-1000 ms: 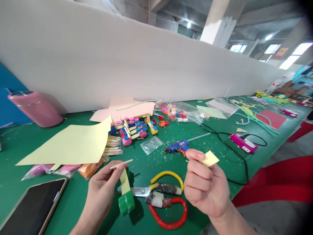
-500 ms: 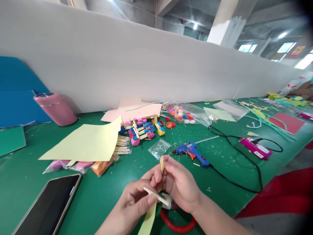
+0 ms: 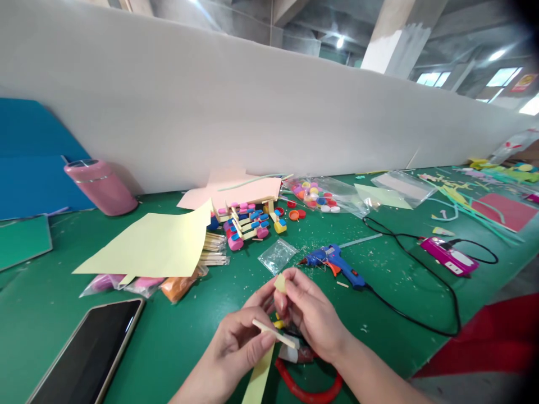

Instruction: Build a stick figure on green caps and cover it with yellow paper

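Between thumb and fingers of my left hand (image 3: 238, 342) is a short pale wooden stick (image 3: 273, 333). A pale yellow paper strip (image 3: 259, 377) hangs below the same hand. My right hand (image 3: 315, 317) pinches a small yellow paper piece (image 3: 280, 283) at its fingertips, close to the fingers of my left hand. Under both hands lie scissors with red handles (image 3: 309, 390), partly hidden by them. A blue glue gun (image 3: 334, 262) rests on the green table beyond my right hand, beside a small clear plastic bag (image 3: 277, 256).
A phone (image 3: 90, 353) lies at the front left. Behind it are a yellow sheet (image 3: 145, 244), wooden sticks (image 3: 214, 249) and a pink cup (image 3: 101, 187). Colourful assembled pieces (image 3: 248, 224) stand mid-table. A black cable (image 3: 415, 317) curves across the right, near a magenta device (image 3: 448, 256).
The small paper piece in my right hand has turned and shows a broader face. The whole view has shifted slightly, with table items appearing a little further right.
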Tool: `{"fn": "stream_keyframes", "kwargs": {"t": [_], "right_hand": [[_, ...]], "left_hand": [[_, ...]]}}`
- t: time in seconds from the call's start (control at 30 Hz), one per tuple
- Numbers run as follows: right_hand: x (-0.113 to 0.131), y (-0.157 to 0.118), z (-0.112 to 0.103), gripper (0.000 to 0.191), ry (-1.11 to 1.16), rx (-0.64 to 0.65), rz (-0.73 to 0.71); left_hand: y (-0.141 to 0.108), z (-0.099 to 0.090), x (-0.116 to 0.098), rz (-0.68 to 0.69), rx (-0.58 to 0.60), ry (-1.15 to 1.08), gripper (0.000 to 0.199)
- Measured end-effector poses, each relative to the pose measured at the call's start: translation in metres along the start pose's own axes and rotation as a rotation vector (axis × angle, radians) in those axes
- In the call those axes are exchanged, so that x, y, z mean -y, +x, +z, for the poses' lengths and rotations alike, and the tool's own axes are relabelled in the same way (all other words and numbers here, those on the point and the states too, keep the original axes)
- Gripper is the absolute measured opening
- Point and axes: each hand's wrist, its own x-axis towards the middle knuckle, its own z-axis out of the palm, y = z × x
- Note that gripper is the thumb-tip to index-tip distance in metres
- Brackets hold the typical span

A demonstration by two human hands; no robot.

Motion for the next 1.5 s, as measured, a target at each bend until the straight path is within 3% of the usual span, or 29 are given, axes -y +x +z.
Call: {"fn": "stream_keyframes", "kwargs": {"t": [0.1,0.23,0.4,0.47,0.53,0.67,0.87,1.07,1.37,1.5], "right_hand": [[-0.005,-0.003,0.002,0.022,0.009,0.018,0.068],[0.008,-0.007,-0.015,0.022,-0.407,-0.116,-0.050],[0.039,-0.022,-0.080,0.020,-1.083,-0.362,-0.372],[0.045,-0.030,-0.108,0.019,-1.346,-0.387,-0.382],[0.046,-0.035,-0.130,0.020,-1.473,-0.365,-0.294],[0.036,-0.034,-0.147,0.021,-1.584,-0.319,-0.193],[0.029,-0.013,-0.152,0.022,-1.652,-0.334,-0.275],[0.042,0.012,-0.163,0.023,-1.666,-0.343,-0.345],[0.050,0.026,-0.152,0.021,-1.683,-0.269,-0.402],[0.050,0.037,-0.161,0.022,-1.663,-0.291,-0.412]], "left_hand": [[0.000,-0.003,0.003,-0.027,0.034,-0.009,0.011],[0.001,-0.002,0.000,-0.025,0.034,-0.067,0.011],[0.006,-0.011,-0.007,0.011,-0.205,-0.074,0.015],[0.010,-0.017,-0.008,0.016,-0.311,-0.101,0.016],[0.013,-0.021,-0.008,0.016,-0.391,-0.118,0.017],[0.015,-0.023,-0.004,0.031,-0.465,-0.135,0.016],[0.015,-0.025,0.000,0.025,-0.456,-0.116,0.018],[0.011,-0.026,0.000,0.015,-0.421,-0.096,0.020],[0.010,-0.022,0.003,0.049,-0.413,-0.132,0.018],[0.009,-0.023,0.003,0.064,-0.407,-0.131,0.018]]}}
